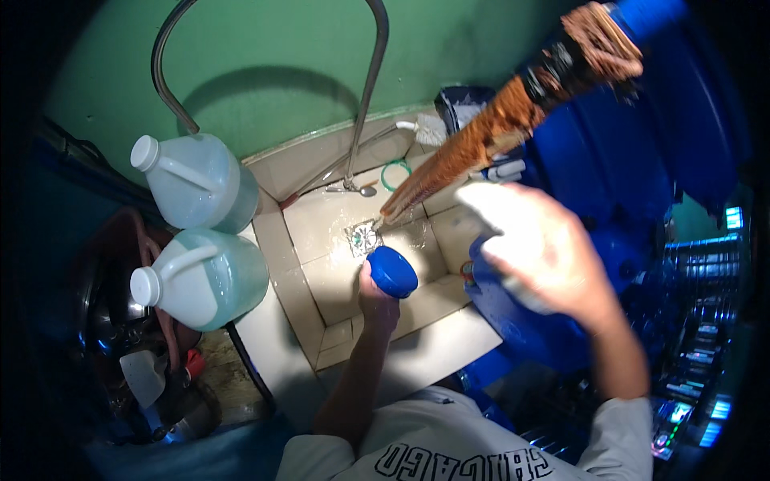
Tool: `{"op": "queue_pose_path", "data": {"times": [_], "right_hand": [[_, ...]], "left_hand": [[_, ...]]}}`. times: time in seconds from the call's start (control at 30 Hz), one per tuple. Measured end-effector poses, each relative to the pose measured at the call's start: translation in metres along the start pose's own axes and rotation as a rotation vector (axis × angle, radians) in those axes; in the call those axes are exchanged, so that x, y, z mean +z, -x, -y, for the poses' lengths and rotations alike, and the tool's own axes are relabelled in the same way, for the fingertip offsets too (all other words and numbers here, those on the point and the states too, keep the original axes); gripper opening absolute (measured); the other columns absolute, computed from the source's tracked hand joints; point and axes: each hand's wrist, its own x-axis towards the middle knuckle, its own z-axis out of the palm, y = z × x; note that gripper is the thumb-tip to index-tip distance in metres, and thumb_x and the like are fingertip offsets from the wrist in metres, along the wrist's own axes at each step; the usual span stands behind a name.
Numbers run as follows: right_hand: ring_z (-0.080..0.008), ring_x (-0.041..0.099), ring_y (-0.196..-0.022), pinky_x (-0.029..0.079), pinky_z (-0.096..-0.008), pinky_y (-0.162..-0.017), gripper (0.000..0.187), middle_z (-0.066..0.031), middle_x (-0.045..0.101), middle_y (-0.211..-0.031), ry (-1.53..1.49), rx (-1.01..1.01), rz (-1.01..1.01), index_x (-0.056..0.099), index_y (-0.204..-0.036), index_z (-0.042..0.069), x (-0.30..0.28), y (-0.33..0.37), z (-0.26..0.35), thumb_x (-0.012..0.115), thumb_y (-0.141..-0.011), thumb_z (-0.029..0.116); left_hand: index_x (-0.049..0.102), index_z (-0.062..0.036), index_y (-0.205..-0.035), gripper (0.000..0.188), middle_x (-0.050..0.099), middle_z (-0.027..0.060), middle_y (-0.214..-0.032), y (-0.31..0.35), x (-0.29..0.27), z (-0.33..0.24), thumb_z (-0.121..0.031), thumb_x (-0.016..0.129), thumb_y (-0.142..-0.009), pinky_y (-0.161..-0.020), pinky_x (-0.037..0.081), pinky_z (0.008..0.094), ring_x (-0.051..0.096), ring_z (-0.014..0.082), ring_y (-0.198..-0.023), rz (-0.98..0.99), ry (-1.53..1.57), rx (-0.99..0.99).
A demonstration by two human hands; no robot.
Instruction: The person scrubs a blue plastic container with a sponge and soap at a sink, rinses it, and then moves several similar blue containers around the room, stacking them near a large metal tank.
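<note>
Over the tiled sink [317, 280], my left hand [377, 301] grips a small blue cup [393, 272], its round side facing up toward me. Just beyond the cup lies the floor drain [365, 238], with wet, shiny tile around it. My right hand [561, 256] is raised to the right of the sink, blurred and strongly lit. Its fingers are curled around something white [501, 216], too overexposed to identify. A metal spoon [367, 191] and a green ring [395, 175] rest on the sink's far floor.
Two large translucent jugs [204, 188] with white caps stand left of the sink. A brown-wrapped pipe [473, 144] slants down toward the drain from the upper right. Grey hose [377, 72] loops along the green wall. Large blue containers [609, 152] fill the right side; pots and utensils lie lower left.
</note>
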Motion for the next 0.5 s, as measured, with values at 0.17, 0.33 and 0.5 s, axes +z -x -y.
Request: {"op": "queue_pose_path", "data": {"times": [0.17,0.33,0.5], "right_hand": [[-0.0382,0.053,-0.115,0.041,-0.0469,-0.099,0.047,-0.0172,0.060,-0.118,-0.086,-0.101,-0.098,0.062,-0.124,0.006,0.176,0.017,-0.019,0.073,-0.081,0.021],[-0.0368,0.050,-0.113,0.041,-0.0466,-0.094,0.033,-0.0145,0.056,-0.118,-0.250,-0.141,-0.191,0.064,-0.111,0.008,0.264,0.008,-0.041,0.072,-0.081,0.019],[-0.0310,0.059,-0.093,0.047,-0.0422,-0.083,0.015,-0.0135,0.061,-0.100,-0.401,0.071,-0.254,0.062,-0.096,0.006,0.263,-0.001,-0.038,0.067,-0.086,0.015]], "left_hand": [[0.049,-0.0014,-0.136,0.047,0.058,0.0104,-0.132,0.018,0.000,0.000,-0.038,0.039,-0.108,-0.101,0.049,0.0376,0.057,0.0209,-0.120,0.069,0.167,0.020],[0.046,-0.0049,-0.139,0.044,0.058,0.0094,-0.130,0.027,-0.026,-0.013,-0.035,0.041,-0.108,-0.102,0.049,0.0381,0.058,0.0225,-0.121,-0.009,-0.029,0.077],[0.052,0.0016,-0.130,0.042,0.061,0.0116,-0.121,0.027,-0.041,-0.034,-0.033,0.041,-0.109,-0.095,0.051,0.0355,0.061,0.0200,-0.111,0.091,-0.062,0.175]]}}
